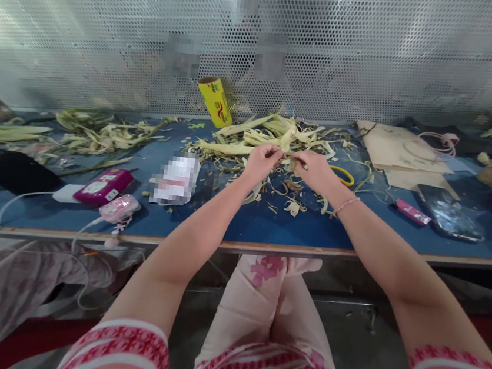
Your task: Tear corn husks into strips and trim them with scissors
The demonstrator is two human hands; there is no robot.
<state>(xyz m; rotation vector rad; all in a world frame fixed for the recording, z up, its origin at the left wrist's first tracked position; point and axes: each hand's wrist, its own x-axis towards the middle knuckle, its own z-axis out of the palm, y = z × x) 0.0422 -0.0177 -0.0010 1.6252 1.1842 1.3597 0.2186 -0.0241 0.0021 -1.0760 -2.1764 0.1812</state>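
Over a heap of pale yellow-green plant leaves and peelings [274, 131], my two hands work close together with fingertips almost meeting. My left hand [263, 161] is closed in a pinch. My right hand [314, 170] also pinches, its fingers bent around a small greenish piece. A thin strip of plant seems to run between both sets of fingertips; its exact form is too small to tell. Just right of my right hand lies a yellow loop [343, 175], partly hidden. Shredded bits are scattered on the blue table [250, 226] below my hands.
A yellow cardboard tube [216, 103] leans against the perforated metal panel [126, 28]. Leftward are a white packet [176, 181], a purple device [106, 186], a pink case [119, 208] and more leaves [94, 132]. Brown paper [396, 148], a phone [449, 213] and a pink packet [411, 212] lie right.
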